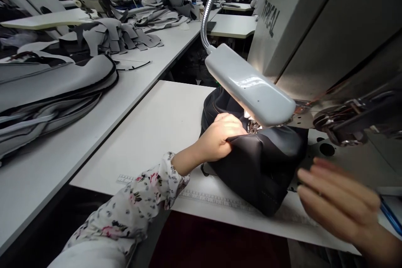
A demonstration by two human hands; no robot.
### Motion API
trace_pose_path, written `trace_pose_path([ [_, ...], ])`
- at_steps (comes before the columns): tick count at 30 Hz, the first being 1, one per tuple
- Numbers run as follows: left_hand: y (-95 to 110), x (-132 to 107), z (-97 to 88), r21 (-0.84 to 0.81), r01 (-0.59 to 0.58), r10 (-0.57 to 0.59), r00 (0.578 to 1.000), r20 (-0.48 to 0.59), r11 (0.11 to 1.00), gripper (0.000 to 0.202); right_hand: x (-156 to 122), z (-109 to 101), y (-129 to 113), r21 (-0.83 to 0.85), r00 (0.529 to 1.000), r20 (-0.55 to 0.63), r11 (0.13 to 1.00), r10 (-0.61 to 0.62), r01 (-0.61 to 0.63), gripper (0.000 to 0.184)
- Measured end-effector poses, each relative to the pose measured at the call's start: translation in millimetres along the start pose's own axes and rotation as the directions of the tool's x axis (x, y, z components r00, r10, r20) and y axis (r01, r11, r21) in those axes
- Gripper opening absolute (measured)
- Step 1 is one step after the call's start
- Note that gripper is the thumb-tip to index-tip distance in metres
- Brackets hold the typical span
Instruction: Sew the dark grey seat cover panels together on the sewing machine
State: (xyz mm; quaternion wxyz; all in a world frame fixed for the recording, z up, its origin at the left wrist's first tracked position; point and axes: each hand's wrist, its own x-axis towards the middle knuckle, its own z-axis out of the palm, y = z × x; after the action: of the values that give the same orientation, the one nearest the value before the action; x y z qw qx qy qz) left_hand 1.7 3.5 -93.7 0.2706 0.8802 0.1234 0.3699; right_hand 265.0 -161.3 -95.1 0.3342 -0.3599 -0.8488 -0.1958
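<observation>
White table [141,134] | black leather piece [260,171] in left grip [216,136] | right grip [336,201] open, empty | benches [78,134] beyond

The long worktop [94,134] carries grey padded panels [53,88] and cut pieces [116,35]. On the nearer worktop [150,125], a dark bag [260,171] sits on a measuring strip [216,199].

"typical" (black lettering) on sewing machine [298,37]

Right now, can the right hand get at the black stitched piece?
Probably yes: the right hand hovers beside the black stitched piece, nothing between them; the gooseneck lamp sits higher, clear of that path.
</observation>
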Motion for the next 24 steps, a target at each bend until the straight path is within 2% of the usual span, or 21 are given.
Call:
trace_pose_path([
  [2,5.4,-4.0,2.6,-0.014,-0.008,0.007,0.998,-0.066,1.000,0.027,-0.1,3.9,-6.5,0.000,0.980,0.125,0.988,-0.154,0.155,0.038],
  [3,10.8,-7.2,4.4,-0.010,-0.026,0.024,0.990,-0.136,1.000,0.028,2.2,8.8,-8.1,-0.006,0.965,0.184,0.982,-0.186,0.190,0.035],
  [5,25.3,-15.3,9.5,0.069,-0.112,0.127,0.954,-0.271,0.991,0.039,6.7,20.0,-9.7,-0.007,0.958,0.223,0.982,-0.182,0.188,0.037],
  [6,33.3,-20.0,12.7,0.137,-0.169,0.203,0.936,-0.288,0.976,0.045,6.6,24.0,-10.5,0.006,0.963,0.204,0.984,-0.177,0.179,0.035],
  [7,40.6,-24.9,16.3,0.207,-0.222,0.272,0.927,-0.259,0.953,0.048,4.1,25.9,-11.5,0.035,0.968,0.182,0.985,-0.174,0.171,0.031],
  [9,50.8,-35.0,23.3,0.306,-0.290,0.333,0.938,-0.098,0.907,0.045,-8.4,21.7,-13.4,0.088,0.970,0.198,0.988,-0.143,0.127,0.027],
  [11,53.1,-45.2,27.5,0.351,-0.310,0.310,0.949,0.059,0.884,0.036,-24.8,9.0,-12.8,0.090,0.958,0.271,0.994,-0.091,0.069,0.027],
  [13,49.7,-55.1,25.5,0.388,-0.321,0.282,0.947,0.155,0.864,0.024,-34.3,-6.6,-8.9,0.065,0.941,0.335,0.998,-0.042,0.022,0.030],
  [15,45.4,-63.9,16.5,0.414,-0.342,0.270,0.937,0.222,0.844,0.021,-30.0,-19.7,-4.8,0.083,0.921,0.391,0.996,0.010,-0.046,0.035],
  [17,43.7,-70.4,3.6,0.442,-0.370,0.286,0.926,0.247,0.817,0.019,-13.5,-27.6,-5.0,0.153,0.913,0.403,0.979,0.062,-0.134,0.036],
  [19,45.1,-73.5,-7.7,0.480,-0.403,0.336,0.915,0.223,0.780,0.022,7.3,-29.0,-11.4,0.194,0.931,0.360,0.970,0.067,-0.144,0.038],
  [21,46.7,-72.9,-13.0,0.523,-0.410,0.402,0.905,0.135,0.747,0.029,24.7,-23.8,-21.2,0.170,0.953,0.302,0.983,0.019,-0.074,0.044],
  [24,43.7,-65.7,-8.5,0.577,-0.398,0.499,0.866,-0.020,0.714,0.021,37.5,-7.3,-30.2,0.115,0.962,0.261,0.992,-0.081,0.052,0.047],
])
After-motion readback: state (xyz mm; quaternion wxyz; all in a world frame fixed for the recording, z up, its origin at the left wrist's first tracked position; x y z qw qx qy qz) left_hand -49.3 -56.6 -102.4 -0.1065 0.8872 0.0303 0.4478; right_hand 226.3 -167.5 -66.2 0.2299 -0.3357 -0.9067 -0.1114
